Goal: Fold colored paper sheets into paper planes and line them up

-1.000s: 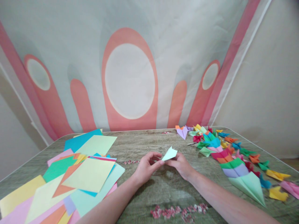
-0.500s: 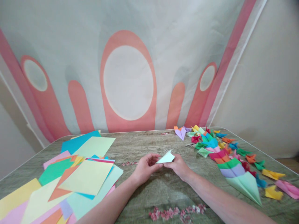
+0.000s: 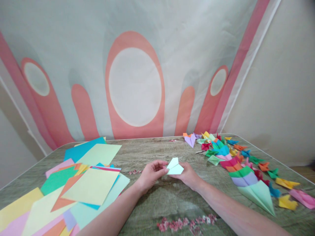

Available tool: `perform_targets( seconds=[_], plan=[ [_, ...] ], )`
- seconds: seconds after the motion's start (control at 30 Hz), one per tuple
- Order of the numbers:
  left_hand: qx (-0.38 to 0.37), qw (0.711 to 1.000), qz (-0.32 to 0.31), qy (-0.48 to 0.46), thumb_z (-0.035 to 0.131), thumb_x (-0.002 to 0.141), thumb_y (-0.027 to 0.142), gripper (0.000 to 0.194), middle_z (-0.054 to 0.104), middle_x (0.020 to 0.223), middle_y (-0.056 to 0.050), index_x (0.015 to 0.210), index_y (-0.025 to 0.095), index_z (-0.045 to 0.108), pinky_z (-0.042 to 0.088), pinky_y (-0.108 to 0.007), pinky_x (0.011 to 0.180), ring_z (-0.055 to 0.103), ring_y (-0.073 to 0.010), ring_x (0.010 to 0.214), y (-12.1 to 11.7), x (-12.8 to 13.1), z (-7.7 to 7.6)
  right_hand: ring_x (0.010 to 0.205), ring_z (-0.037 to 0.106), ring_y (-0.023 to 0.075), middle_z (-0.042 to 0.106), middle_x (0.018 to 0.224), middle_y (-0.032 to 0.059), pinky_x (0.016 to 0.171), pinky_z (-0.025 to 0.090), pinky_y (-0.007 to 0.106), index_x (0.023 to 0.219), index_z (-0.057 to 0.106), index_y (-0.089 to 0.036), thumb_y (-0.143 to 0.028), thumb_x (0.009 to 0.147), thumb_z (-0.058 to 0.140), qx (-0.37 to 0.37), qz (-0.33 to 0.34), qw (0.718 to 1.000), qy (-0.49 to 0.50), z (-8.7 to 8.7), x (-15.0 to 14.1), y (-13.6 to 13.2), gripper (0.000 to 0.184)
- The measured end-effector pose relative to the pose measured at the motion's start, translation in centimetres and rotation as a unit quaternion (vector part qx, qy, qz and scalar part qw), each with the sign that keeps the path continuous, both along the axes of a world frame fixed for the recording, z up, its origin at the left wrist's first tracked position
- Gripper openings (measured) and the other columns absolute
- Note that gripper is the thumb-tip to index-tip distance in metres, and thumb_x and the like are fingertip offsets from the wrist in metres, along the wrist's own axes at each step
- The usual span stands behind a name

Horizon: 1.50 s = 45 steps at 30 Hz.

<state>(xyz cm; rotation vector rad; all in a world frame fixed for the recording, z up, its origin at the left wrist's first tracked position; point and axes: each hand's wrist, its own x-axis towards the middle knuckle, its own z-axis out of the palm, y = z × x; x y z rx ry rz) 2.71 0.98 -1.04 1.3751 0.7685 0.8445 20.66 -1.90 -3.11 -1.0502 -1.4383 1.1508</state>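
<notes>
Mint paper plane: we had the mint paper plane [image 3: 175,166] between our two hands, over the middle of the wood-look table [image 3: 147,151], its wings spread and its nose pointing left.
Left fingers: our left hand [image 3: 152,173] had thumb and curled fingers drawn nearly together, pinching the plane at its nose.
Right fingers: our right hand [image 3: 188,177] gripped it from the wing side, fingers beneath the paper; the thumb was mostly hidden, so we could not tell how tightly it pressed.
Tabletop, left: we had loose coloured sheets [image 3: 92,186] heaped there, a pale yellow one uppermost near our left forearm.
Tabletop, right: a row of overlapping paper planes [image 3: 242,173] ran toward us, ending in a large pale green plane [image 3: 259,195]; small folded figures [image 3: 286,183] lay beside it.
Far edge: we saw a lilac plane [image 3: 190,141] near the pink-and-grey backdrop [image 3: 172,49].
</notes>
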Motion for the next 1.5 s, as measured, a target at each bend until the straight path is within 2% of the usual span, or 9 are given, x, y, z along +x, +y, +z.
perform_targets(
  seconds=[0.27, 0.37, 0.47, 0.7, 0.9, 1.07, 1.23, 1.33, 1.5],
  plan=[
    [-0.003, 1.000, 0.003, -0.014, 0.077, 0.061, 0.039, 0.038, 0.062, 0.074, -0.002, 0.084, 0.012, 0.063, 0.041, -0.021, 0.063, 0.055, -0.0105, 0.066, -0.1, 0.0, 0.4, 0.074, 0.057, 0.0164, 0.066, 0.079, 0.0009, 0.072, 0.043, 0.028, 0.084, 0.065, -0.017, -0.033, 0.067, 0.071, -0.009, -0.015, 0.998, 0.056, 0.4, -0.3, 0.1, 0.024],
    [0.018, 1.000, 0.016, -0.002, 0.076, 0.060, 0.043, 0.037, 0.062, 0.070, -0.002, 0.075, 0.012, 0.062, 0.041, -0.022, 0.062, 0.055, -0.0114, 0.064, -0.2, 0.1, 0.3, 0.064, 0.051, 0.0135, 0.058, 0.068, -0.0011, 0.062, 0.041, 0.025, 0.073, 0.061, -0.017, -0.032, 0.072, 0.066, 0.026, -0.045, 0.999, 0.009, 0.6, -0.6, -0.3, 0.016],
    [0.030, 0.999, 0.042, 0.015, 0.075, 0.060, 0.046, 0.039, 0.063, 0.069, -0.002, 0.075, 0.012, 0.062, 0.042, -0.023, 0.060, 0.056, -0.0128, 0.063, -0.2, 0.2, 0.1, 0.063, 0.049, 0.0132, 0.054, 0.069, -0.0003, 0.059, 0.039, 0.024, 0.070, 0.060, -0.017, -0.029, 0.076, 0.060, 0.086, -0.070, 0.991, -0.070, 1.0, -1.0, -1.0, 0.013],
    [0.017, 0.999, 0.050, 0.008, 0.073, 0.062, 0.045, 0.041, 0.068, 0.077, -0.006, 0.085, 0.012, 0.066, 0.045, -0.026, 0.063, 0.059, -0.0157, 0.067, -0.2, 0.1, -0.1, 0.067, 0.055, 0.0140, 0.056, 0.089, 0.0047, 0.063, 0.046, 0.026, 0.093, 0.063, -0.020, -0.023, 0.078, 0.057, 0.158, -0.103, 0.976, -0.112, 1.6, -2.1, -2.1, 0.016],
    [0.019, 1.000, 0.014, 0.014, 0.070, 0.069, 0.040, 0.030, 0.067, 0.076, -0.003, 0.080, 0.013, 0.066, 0.042, -0.024, 0.064, 0.057, -0.0135, 0.067, -0.5, 0.0, 0.2, 0.068, 0.057, 0.0157, 0.062, 0.080, 0.0038, 0.067, 0.046, 0.028, 0.091, 0.068, -0.022, -0.022, 0.080, 0.057, 0.192, -0.112, 0.965, -0.138, 1.6, -1.9, -2.1, 0.016],
    [0.024, 1.000, 0.020, 0.004, 0.070, 0.069, 0.039, 0.029, 0.065, 0.076, -0.002, 0.083, 0.014, 0.064, 0.042, -0.023, 0.064, 0.056, -0.0125, 0.068, -0.3, 0.1, 0.0, 0.072, 0.059, 0.0178, 0.065, 0.078, 0.0042, 0.067, 0.046, 0.029, 0.088, 0.071, -0.023, -0.027, 0.080, 0.058, 0.168, -0.124, 0.971, -0.119, 1.4, -1.1, -1.4, 0.016],
    [0.014, 0.999, 0.046, 0.013, 0.069, 0.069, 0.044, 0.037, 0.062, 0.076, -0.002, 0.088, 0.014, 0.060, 0.042, -0.022, 0.061, 0.056, -0.0124, 0.069, 0.1, 0.1, -0.2, 0.071, 0.062, 0.0206, 0.069, 0.078, 0.0059, 0.067, 0.048, 0.032, 0.090, 0.071, -0.018, -0.034, 0.074, 0.063, 0.085, -0.238, 0.966, -0.059, 0.1, 2.3, 1.8, 0.024],
    [0.017, 0.999, 0.033, 0.019, 0.070, 0.067, 0.045, 0.038, 0.060, 0.074, -0.001, 0.087, 0.014, 0.059, 0.042, -0.021, 0.061, 0.055, -0.0111, 0.066, 0.2, 0.0, -0.2, 0.068, 0.064, 0.0206, 0.069, 0.073, 0.0051, 0.066, 0.051, 0.032, 0.091, 0.069, -0.015, -0.034, 0.067, 0.068, 0.007, -0.343, 0.939, 0.002, -1.0, 5.2, 4.5, 0.030],
    [0.017, 0.999, 0.018, 0.038, 0.071, 0.067, 0.043, 0.037, 0.060, 0.076, -0.001, 0.088, 0.014, 0.060, 0.040, -0.021, 0.062, 0.052, -0.0103, 0.067, 0.4, -0.2, -0.3, 0.064, 0.065, 0.0188, 0.067, 0.073, 0.0055, 0.052, 0.052, 0.025, 0.091, 0.063, -0.010, -0.027, 0.072, 0.064, -0.057, -0.422, 0.904, 0.022, -2.0, 8.1, 8.2, 0.026]
  ],
)
